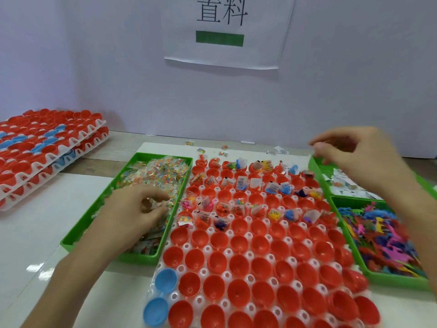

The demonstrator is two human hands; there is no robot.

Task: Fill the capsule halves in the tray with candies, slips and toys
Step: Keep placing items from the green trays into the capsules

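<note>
A white tray (208,249) in front of me holds rows of red capsule halves (238,263), with two blue halves (165,280) at its near left. The far rows contain candy packets, slips and small toys; the near rows are bare inside. My left hand (139,211) reaches into the green bin (71,242) of candy packets (163,174), fingers curled on clear packets. My right hand (354,157) hovers blurred over the far right green bin (314,166) of paper slips (343,181), fingertips drawn together; I cannot see whether it holds anything.
A green bin (378,278) of colourful plastic toys (378,233) sits right of the tray. Two stacked trays of capsule halves (47,143) lie at the far left. Loose candy packets (201,150) lie beyond the tray. A white wall with a paper sign (222,31) stands behind.
</note>
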